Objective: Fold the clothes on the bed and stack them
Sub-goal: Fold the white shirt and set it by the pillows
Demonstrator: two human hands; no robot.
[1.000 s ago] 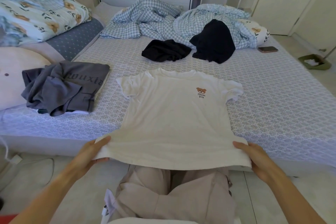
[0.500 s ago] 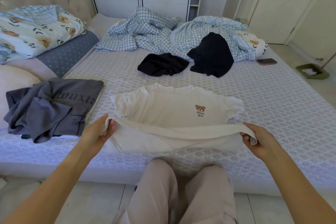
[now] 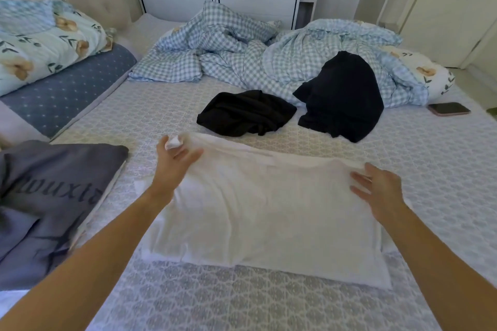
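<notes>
White shirt: a soft white cotton T-shirt (image 3: 269,212) lies folded over on the patterned grey-white bed sheet (image 3: 269,303), near the front edge of the bed.
Left hand: the left hand (image 3: 172,161) pinches a bunched corner of the white shirt at its far left end, with the other fingers loose.
Right hand: the right hand (image 3: 379,191) rests on the shirt's far right edge with its fingers spread and straight.
Left of the shirt: one crumpled grey garment with dark letters (image 3: 51,196) lies apart from the shirt.
Behind the shirt: two black clothes, a small black bundle (image 3: 244,113) and a bigger black piece (image 3: 344,97) that leans on the blue checked blanket (image 3: 215,48).
Far right: one dark phone (image 3: 448,109) lies flat on the sheet.
Far left: one flowery quilt (image 3: 40,40) sits on a blue dotted pillow (image 3: 67,88).
In the way: nothing covers the shirt but the two hands.
Count: four clothes, two hands, one phone.
</notes>
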